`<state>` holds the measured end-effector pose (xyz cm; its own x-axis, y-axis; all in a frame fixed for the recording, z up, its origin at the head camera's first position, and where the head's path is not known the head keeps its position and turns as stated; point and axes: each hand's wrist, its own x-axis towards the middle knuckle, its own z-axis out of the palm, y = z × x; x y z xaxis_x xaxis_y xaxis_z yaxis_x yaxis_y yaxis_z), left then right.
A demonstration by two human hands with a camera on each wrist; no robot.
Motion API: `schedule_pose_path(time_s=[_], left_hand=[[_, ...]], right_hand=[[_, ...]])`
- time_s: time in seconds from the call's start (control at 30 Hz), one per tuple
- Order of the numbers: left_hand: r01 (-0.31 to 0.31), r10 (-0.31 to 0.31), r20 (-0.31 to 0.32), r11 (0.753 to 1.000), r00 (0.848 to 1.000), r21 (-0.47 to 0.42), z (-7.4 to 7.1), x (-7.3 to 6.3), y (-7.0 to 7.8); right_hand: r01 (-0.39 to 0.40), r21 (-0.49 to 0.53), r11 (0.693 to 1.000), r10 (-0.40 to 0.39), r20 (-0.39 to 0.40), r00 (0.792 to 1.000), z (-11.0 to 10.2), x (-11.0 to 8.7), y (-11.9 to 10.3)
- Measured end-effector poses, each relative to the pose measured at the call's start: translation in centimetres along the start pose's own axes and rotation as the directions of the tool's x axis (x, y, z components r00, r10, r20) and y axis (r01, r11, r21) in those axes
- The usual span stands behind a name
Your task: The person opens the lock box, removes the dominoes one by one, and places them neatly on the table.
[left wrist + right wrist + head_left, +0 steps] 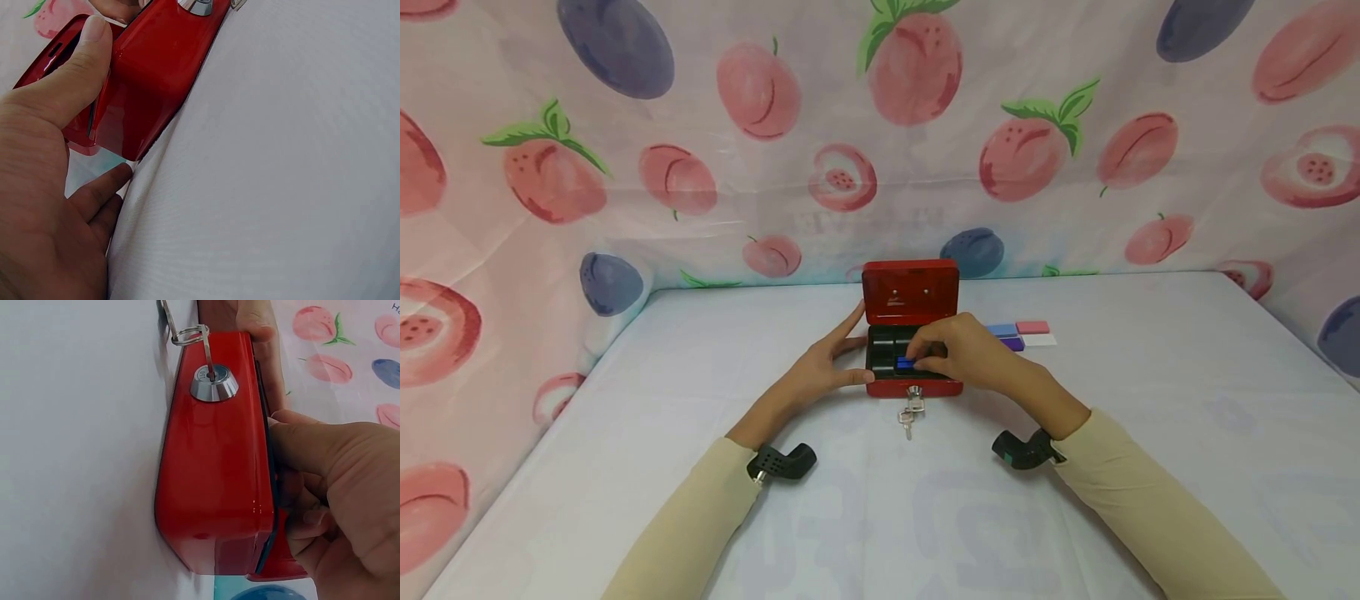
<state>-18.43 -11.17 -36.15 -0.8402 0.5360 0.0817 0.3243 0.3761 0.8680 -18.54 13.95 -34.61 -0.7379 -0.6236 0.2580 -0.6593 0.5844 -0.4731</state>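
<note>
A red cash box [913, 388] stands on the table with its lid [911, 292] raised and a black tray [882, 340] inside. My left hand [820, 367] braces the box's left side. Its thumb [94, 30] lies on the front rim, while the other fingers stretch along the side and back toward the lid. Over the tray, my right hand [966, 350] has its thumb and bent fingers pinching a small blue rectangular piece [904, 363]. In the right wrist view the box wall hides those fingertips. A key sits in the front lock [214, 384].
A second key [906, 423] hangs from the ring onto the table. Right of the box, partly behind my right hand, lie flat rectangular pieces: light blue [1002, 331], pink [1032, 327], purple [1013, 343] and white [1040, 340]. A fruit-print curtain [700, 217] borders the white table [850, 517].
</note>
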Motion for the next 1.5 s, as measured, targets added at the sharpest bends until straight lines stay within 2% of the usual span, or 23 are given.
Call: schedule_pose_path(time_s=[0.4,0.73,0.97,1.13,1.5], left_hand=[[0.001,-0.001,0.0,1.0,1.0,-0.004,0.1,0.0,-0.1],[0.009,-0.009,-0.002,1.0,1.0,0.0,0.0,0.0,0.1],[0.012,-0.012,-0.001,1.0,1.0,-0.005,0.0,0.0,0.1],[0.008,-0.008,-0.001,1.0,1.0,-0.007,0.0,0.0,0.0],[0.005,-0.005,0.003,1.0,1.0,-0.017,0.0,0.0,0.0]], right_hand=[[-0.044,0.024,0.999,0.044,-0.019,0.999,-0.1,0.0,-0.5],[-0.015,0.021,1.0,0.016,-0.071,0.997,-1.0,-0.1,-0.8],[-0.041,0.024,0.999,0.044,-0.103,0.994,-1.7,-0.3,-0.6],[-0.033,0.003,0.999,0.033,-0.12,0.992,-2.0,-0.3,-0.4],[-0.051,-0.036,0.998,0.047,-0.094,0.994,-2.0,-0.3,-0.1]])
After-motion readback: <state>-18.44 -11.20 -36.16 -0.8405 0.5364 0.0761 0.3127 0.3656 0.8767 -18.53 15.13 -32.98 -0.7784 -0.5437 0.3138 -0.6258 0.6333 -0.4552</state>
